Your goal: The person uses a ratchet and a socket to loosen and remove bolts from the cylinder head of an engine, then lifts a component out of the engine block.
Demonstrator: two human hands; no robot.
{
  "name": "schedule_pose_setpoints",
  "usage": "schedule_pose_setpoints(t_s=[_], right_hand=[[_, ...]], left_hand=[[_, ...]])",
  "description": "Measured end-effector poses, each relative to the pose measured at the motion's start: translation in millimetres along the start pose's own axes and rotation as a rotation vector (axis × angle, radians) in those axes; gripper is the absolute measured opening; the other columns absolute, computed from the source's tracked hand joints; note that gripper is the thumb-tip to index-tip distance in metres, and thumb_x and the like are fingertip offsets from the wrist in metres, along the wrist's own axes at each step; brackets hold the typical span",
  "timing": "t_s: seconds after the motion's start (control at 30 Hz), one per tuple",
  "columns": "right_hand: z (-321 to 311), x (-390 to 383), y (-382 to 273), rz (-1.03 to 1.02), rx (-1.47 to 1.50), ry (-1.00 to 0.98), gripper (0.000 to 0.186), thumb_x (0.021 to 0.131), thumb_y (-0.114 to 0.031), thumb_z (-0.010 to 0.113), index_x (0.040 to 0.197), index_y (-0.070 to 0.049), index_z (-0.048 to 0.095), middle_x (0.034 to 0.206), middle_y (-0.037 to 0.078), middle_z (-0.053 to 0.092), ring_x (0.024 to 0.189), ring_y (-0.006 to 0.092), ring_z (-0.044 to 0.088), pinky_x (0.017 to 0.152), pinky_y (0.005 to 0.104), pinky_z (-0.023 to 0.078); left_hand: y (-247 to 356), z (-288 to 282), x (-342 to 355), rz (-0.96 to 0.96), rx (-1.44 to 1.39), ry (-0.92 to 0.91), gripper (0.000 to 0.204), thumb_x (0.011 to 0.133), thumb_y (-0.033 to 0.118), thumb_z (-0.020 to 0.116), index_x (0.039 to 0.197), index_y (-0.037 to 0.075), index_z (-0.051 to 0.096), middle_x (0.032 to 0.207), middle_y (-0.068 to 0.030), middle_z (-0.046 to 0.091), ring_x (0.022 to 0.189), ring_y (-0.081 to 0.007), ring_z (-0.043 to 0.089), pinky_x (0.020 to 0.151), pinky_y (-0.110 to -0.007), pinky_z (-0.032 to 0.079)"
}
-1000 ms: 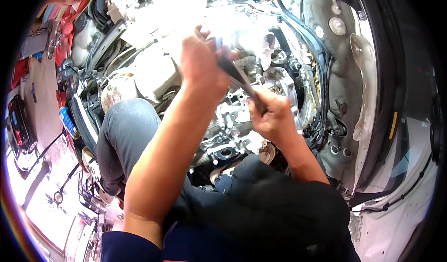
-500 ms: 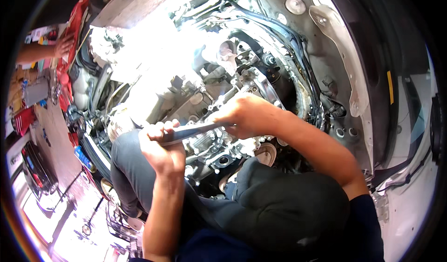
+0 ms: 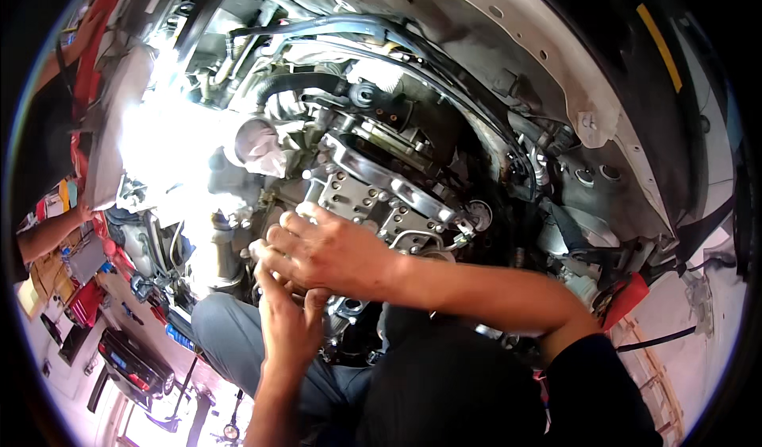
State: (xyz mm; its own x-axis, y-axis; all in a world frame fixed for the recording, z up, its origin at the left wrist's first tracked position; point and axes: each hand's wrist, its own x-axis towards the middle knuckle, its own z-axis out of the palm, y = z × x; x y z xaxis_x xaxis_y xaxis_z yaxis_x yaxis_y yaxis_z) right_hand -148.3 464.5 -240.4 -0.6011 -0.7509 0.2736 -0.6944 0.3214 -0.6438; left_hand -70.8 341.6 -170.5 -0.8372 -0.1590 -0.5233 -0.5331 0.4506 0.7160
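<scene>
My two hands meet over the near part of an open car engine. My right hand lies above, its fingers bent and closed toward the fingers of my left hand. Just below it, my left hand has its fingers curled up and pressed against the right. Whatever sits between them is hidden by the fingers. Beyond my right hand, a shiny curved metal rail runs along the engine, beside a flat metal face with round holes. My knee is bent at the left.
A black hose and a wide pipe with a pale covering are at the far side. Strong glare washes out the left of the engine. Another person's forearm reaches in at the left edge. A dark car stands beyond.
The long grey bar that both hands held no longer shows. My right hand has moved left onto my left hand, and the view has shifted over the engine.
</scene>
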Motion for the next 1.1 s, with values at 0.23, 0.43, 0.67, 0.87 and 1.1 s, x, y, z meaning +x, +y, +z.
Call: schedule_pose_setpoints(t_s=[0.23, 0.43, 0.67, 0.87, 1.1], right_hand=[[-32.9, -51.0, 19.8, 0.453, 0.38, 0.163, 0.077, 0.079, -0.006, 0.064, 0.149, -0.006, 0.032, 0.129, 0.02, 0.047, 0.117, 0.0371, 0.049, 0.103, 0.0513, 0.039], [-42.0, -95.6, 65.0, 1.01, 0.561, 0.684, 0.03, 0.09, 0.002, 0.051, 0.119, 0.003, 0.058, 0.108, 0.018, 0.065, 0.099, 0.0306, 0.064, 0.088, 0.036, 0.05], [-28.7, -93.3, 125.6, 0.968, 1.012, 0.278, 0.031, 0.095, -0.002, 0.043, 0.12, 0.006, 0.058, 0.114, 0.02, 0.067, 0.105, 0.0278, 0.066, 0.092, 0.0341, 0.05], [9.2, -63.0, 162.7, 0.845, 1.141, -0.27, 0.038, 0.091, 0.001, 0.046, 0.128, 0.009, 0.052, 0.12, 0.021, 0.064, 0.115, 0.0236, 0.06, 0.101, 0.0323, 0.045], [33.9, -69.1, 169.5, 0.771, 1.374, -0.196, 0.049, 0.082, 0.011, 0.036, 0.13, 0.009, 0.049, 0.124, 0.023, 0.06, 0.119, 0.0264, 0.058, 0.105, 0.0338, 0.043]], left_hand=[[39.6, -24.6, 56.4, -0.033, 0.687, -0.448, 0.06, 0.076, 0.029, 0.08, 0.123, 0.004, 0.052, 0.088, -0.0129, 0.068, 0.077, -0.0323, 0.067, 0.067, -0.04, 0.052], [30.7, -55.3, 78.7, 0.264, 0.885, -0.69, 0.06, 0.07, 0.025, 0.082, 0.119, 0.005, 0.056, 0.089, -0.0117, 0.059, 0.08, -0.0304, 0.062, 0.068, -0.04, 0.051], [14.6, 2.8, 23.0, -0.326, 0.011, 0.06, 0.041, 0.094, 0.026, 0.061, 0.124, 0.002, 0.048, 0.069, -0.0018, 0.053, 0.057, -0.0093, 0.049, 0.053, -0.025, 0.04], [37.9, 39.6, 18.4, -0.347, 0.264, 0.152, 0.023, 0.099, 0.021, 0.049, 0.112, 0.003, 0.054, 0.075, -0.0066, 0.059, 0.062, -0.0153, 0.055, 0.052, -0.029, 0.045], [24.8, -12.5, 28.2, -0.28, 0.65, -0.265, 0.038, 0.091, 0.009, 0.061, 0.128, 0.009, 0.051, 0.092, -0.0123, 0.066, 0.067, -0.0253, 0.064, 0.064, -0.033, 0.054]])
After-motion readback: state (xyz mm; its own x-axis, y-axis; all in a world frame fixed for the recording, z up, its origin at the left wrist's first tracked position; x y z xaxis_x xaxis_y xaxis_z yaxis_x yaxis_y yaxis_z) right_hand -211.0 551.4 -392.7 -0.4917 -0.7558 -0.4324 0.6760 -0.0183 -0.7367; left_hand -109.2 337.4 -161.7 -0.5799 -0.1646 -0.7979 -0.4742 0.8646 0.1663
